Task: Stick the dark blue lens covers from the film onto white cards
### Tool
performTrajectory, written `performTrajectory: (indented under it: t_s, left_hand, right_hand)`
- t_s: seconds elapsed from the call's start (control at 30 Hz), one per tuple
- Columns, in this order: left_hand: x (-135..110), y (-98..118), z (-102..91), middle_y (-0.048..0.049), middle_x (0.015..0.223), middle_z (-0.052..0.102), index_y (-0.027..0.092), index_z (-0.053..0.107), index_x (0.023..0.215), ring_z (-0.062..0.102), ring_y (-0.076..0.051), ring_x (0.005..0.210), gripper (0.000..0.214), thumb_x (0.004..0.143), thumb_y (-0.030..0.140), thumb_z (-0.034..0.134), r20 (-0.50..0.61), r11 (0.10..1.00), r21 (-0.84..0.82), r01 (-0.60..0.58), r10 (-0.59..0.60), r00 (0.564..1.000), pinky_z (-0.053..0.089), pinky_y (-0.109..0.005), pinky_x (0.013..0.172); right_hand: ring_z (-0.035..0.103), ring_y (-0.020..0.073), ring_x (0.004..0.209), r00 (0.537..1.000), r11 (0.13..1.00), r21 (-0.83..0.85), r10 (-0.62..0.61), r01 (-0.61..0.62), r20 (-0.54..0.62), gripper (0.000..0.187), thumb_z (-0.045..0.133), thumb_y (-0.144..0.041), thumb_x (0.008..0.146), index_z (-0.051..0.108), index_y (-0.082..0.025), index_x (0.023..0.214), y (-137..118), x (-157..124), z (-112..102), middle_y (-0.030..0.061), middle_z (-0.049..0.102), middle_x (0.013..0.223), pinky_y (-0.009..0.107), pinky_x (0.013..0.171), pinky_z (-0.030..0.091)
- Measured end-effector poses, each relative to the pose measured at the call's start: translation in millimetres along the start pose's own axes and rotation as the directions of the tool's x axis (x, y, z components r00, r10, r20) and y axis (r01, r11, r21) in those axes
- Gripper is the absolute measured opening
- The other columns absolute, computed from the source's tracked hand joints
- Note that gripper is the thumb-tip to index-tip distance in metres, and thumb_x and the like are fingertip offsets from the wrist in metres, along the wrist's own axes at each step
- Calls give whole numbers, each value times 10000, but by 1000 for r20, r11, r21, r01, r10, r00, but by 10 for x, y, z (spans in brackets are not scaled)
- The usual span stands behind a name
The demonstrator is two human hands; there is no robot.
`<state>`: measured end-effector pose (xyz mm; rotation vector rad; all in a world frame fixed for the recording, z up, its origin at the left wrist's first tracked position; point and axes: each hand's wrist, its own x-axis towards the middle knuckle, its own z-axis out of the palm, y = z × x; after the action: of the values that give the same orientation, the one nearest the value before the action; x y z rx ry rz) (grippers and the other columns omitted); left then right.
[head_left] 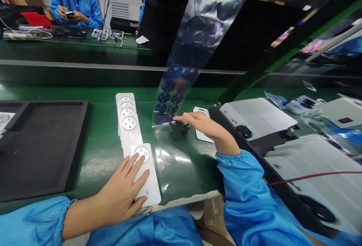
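Note:
My left hand (124, 189) lies flat with spread fingers on a white phone back panel (152, 182), its fingertips by the panel's round camera area. Beyond it, several similar white panels (132, 138) overlap in a row, camera ends away from me. My right hand (205, 125) reaches over the bench, fingers close together, the index fingertip at the lower end of a clear film strip (169, 87) bearing pairs of dark discs. Below these fingers shows a round dark sticker (185, 130), apparently pinched; the thumb is hidden. Partly behind this hand lies another white panel (205, 136).
A black tray (48, 148) stands at left. At right, a dark tray (256, 152) holds white panels with black camera parts, near bagged parts (304, 104). A red cord (313, 176) crosses there. A person in blue (75, 5) sits across the bench holding a phone.

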<state>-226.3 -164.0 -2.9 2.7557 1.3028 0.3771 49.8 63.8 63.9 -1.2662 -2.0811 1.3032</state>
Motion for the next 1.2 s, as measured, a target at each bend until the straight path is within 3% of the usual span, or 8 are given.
performTrajectory:
  t_s: [0.07, 0.13, 0.2, 0.3, 0.47, 0.63, 0.93, 1.2]
  left_hand:
    - [4, 6, -5, -250, 1593, 279, 119, 474, 1428, 255, -460, 1474, 580, 901, 325, 603, -1, 1000, 0, 2, -2, 1000, 364, -646, 1119]
    - [10, 17, -7, -261, 1558, 325, 106, 495, 1400, 282, -469, 1453, 567, 890, 325, 607, -17, 1000, 8, 3, -2, 1000, 380, -650, 1100]
    - [16, 34, -7, -265, 1471, 425, 92, 513, 1374, 370, -469, 1389, 552, 883, 327, 603, -48, 1000, 17, 10, -9, 999, 407, -649, 1069]
    - [30, 59, -4, -258, 1293, 544, 57, 548, 1319, 510, -434, 1219, 514, 883, 327, 585, -81, 1000, 28, 11, -8, 997, 457, -625, 1006]
    - [44, 63, -3, -230, 1209, 568, 69, 578, 1272, 536, -387, 1129, 448, 910, 332, 547, -56, 1000, 21, 6, -5, 998, 475, -589, 971]
    - [35, 43, 16, -215, 1224, 552, 85, 555, 1312, 514, -373, 1152, 465, 934, 355, 531, -44, 999, -22, 25, -26, 999, 455, -579, 1000]
    - [29, 57, 45, -197, 1201, 555, 75, 537, 1338, 514, -365, 1143, 490, 944, 366, 533, -61, 998, -57, 34, -38, 997, 444, -568, 1008]
    - [25, 60, 36, -190, 1195, 559, 77, 541, 1328, 517, -365, 1141, 477, 953, 371, 513, -54, 999, -36, 40, -42, 998, 436, -557, 1016]
  right_hand:
    - [551, 311, 1277, 999, 980, 197, -40, 35, 23, 522, 600, -714, 867, 677, -204, 787, -46, -41, 23, 117, 645, 1345, 457, 1055, 425]
    - [554, 276, 1255, 997, 929, 363, -80, 74, 3, 428, 693, -648, 837, 704, -221, 871, -108, -89, 164, 95, 617, 1371, 419, 1016, 459]
    - [628, 221, 1066, 997, 877, 476, -77, 62, 11, 346, 786, -548, 792, 716, -228, 902, -174, -144, 406, 76, 674, 1207, 349, 872, 519]
    - [619, 131, 736, 987, 829, 557, -33, -60, 155, 283, 839, -436, 758, 706, -203, 850, -241, -221, 826, 18, 683, 843, 263, 685, 512]
    - [616, 112, 607, 955, 798, 558, 73, -230, 289, 334, 837, -447, 746, 673, -167, 828, -204, -262, 1251, 8, 687, 657, 237, 617, 511]
    - [615, 107, 559, 956, 826, 504, 135, -254, 261, 357, 843, -459, 714, 671, -156, 792, -148, -247, 1347, 23, 705, 627, 210, 538, 489]
    - [675, 132, 579, 949, 833, 462, 221, -303, 224, 338, 836, -434, 708, 665, -152, 780, -138, -244, 1361, 42, 722, 625, 228, 567, 550]
    - [670, 145, 542, 960, 851, 450, 204, -271, 192, 391, 840, -463, 704, 678, -148, 869, -106, -238, 1396, 23, 696, 601, 260, 560, 581]
